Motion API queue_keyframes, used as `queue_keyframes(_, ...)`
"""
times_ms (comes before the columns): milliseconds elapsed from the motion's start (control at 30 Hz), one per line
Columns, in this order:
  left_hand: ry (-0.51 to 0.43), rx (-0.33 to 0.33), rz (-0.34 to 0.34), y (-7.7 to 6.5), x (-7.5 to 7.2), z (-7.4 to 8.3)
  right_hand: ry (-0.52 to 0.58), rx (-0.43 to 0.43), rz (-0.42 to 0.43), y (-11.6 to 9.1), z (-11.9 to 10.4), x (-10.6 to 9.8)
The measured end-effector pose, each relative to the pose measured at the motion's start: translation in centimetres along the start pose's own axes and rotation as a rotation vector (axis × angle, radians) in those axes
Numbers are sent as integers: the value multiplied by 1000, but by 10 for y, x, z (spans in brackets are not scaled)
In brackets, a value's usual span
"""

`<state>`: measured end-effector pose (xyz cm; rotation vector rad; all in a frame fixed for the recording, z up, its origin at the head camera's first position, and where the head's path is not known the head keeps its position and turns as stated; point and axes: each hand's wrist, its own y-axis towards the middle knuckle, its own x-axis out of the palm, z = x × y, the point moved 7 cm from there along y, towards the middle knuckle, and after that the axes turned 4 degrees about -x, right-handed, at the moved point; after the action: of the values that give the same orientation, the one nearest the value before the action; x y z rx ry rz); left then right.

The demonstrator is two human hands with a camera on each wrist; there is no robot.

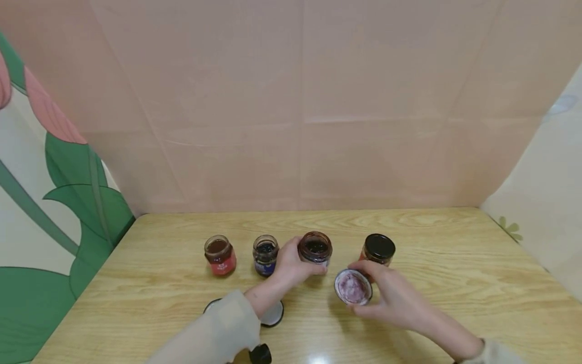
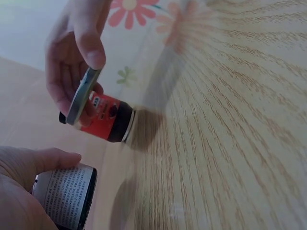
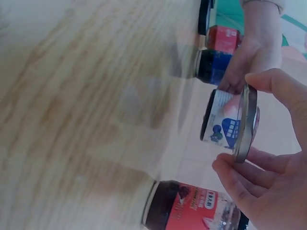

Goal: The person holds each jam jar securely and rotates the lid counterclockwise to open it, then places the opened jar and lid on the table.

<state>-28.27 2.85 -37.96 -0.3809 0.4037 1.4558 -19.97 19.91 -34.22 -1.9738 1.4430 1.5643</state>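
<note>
My left hand (image 1: 291, 265) grips an open jam jar (image 1: 315, 247) with dark contents, its fingers and thumb round the side. In the right wrist view this jar (image 3: 221, 120) shows a white label with blue fruit on it. By its rim, my right hand (image 1: 400, 301) holds a round jar lid (image 1: 353, 287), the purple-smeared white inside facing up toward the head camera. The lid is off the table, in front and to the right of the open jar. Behind the right hand stands a red-labelled jar (image 1: 379, 246) with its black lid on.
To the left stand two more open jars, one with a red label (image 1: 221, 262) and one with a dark blue label (image 1: 265, 259). Lids lie on the wooden table nearer the body, one white inside (image 1: 273, 314), another mostly behind the left sleeve (image 1: 227, 326). A pink cloth (image 1: 300, 126) hangs behind.
</note>
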Motion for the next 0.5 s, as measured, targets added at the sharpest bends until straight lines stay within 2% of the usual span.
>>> queue_keyframes(267,3,-6,2,2,4,-1,-65,-21,0,1,-3,13)
queue_keyframes(500,28,-36,3,4,8,-8,-76,-8,-66,5,-6,26)
